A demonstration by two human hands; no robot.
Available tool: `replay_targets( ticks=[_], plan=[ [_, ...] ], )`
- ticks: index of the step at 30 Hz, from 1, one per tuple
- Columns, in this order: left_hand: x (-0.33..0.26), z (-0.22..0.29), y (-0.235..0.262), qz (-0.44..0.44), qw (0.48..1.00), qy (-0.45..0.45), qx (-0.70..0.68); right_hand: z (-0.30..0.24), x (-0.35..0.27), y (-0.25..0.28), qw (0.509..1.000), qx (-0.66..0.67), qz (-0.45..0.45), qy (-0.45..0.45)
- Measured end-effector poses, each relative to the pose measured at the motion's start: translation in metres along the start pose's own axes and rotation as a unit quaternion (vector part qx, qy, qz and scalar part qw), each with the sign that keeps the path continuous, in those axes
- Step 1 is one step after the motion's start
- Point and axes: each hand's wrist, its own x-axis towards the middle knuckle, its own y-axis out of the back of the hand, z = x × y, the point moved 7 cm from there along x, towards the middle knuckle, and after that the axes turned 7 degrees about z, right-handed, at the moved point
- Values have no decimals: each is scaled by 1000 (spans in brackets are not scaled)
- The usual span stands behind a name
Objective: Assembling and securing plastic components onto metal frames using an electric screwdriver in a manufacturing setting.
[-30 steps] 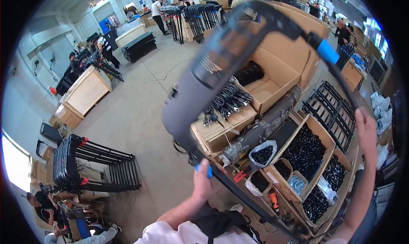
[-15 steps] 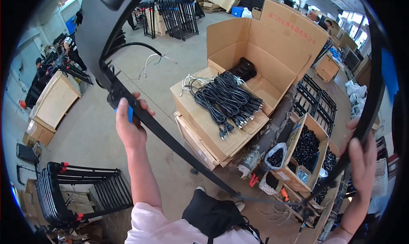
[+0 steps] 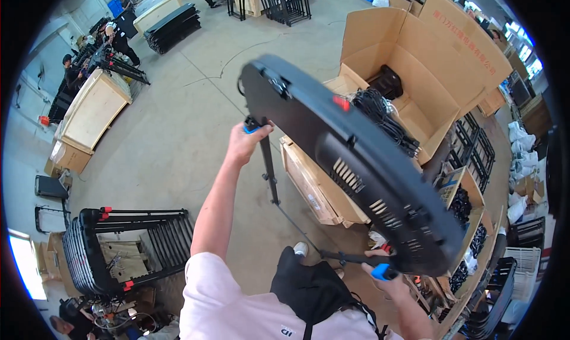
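Note:
A large black vented plastic housing (image 3: 332, 138) with a thin tubular frame (image 3: 269, 171) hangs tilted in front of me, slightly blurred. It has slots and a red mark on its upper edge. My left hand (image 3: 243, 144) grips its left end, where a blue part shows under the fingers. At the lower right end my right hand (image 3: 389, 283) is closed round the frame beside another blue part; some of its fingers are hidden. Behind the housing, a bundle of black power cables (image 3: 380, 111) is partly covered from sight.
An open cardboard box (image 3: 427, 61) stands beyond the housing, above a wooden crate (image 3: 314, 188). Boxes of small black parts (image 3: 460, 206) line the right bench. Several black frames (image 3: 139, 245) stand lower left. Other people (image 3: 119, 43) work at the far left.
The housing has swung round, so its broad vented side now faces me and covers the cables. My right hand has come down and inward; my left has shifted right and slightly up.

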Motion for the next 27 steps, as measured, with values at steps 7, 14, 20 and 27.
replay_targets(
  ticks=[7, 14, 20, 27],
  plan=[
    [57, -130, 16, -17, 992, 107, 68, 89, 39, -137, 993, -63, 76, 67],
    [77, -177, 20, 3, 973, 133, 186, 178, 50, -208, 985, -67, 139, 73],
    [78, -185, -7, 30, 958, 96, 269, 202, 60, -209, 986, -75, 99, -110],
    [69, -207, 14, 78, 952, 80, 284, 180, 62, -188, 972, -43, 16, -230]
  ],
)
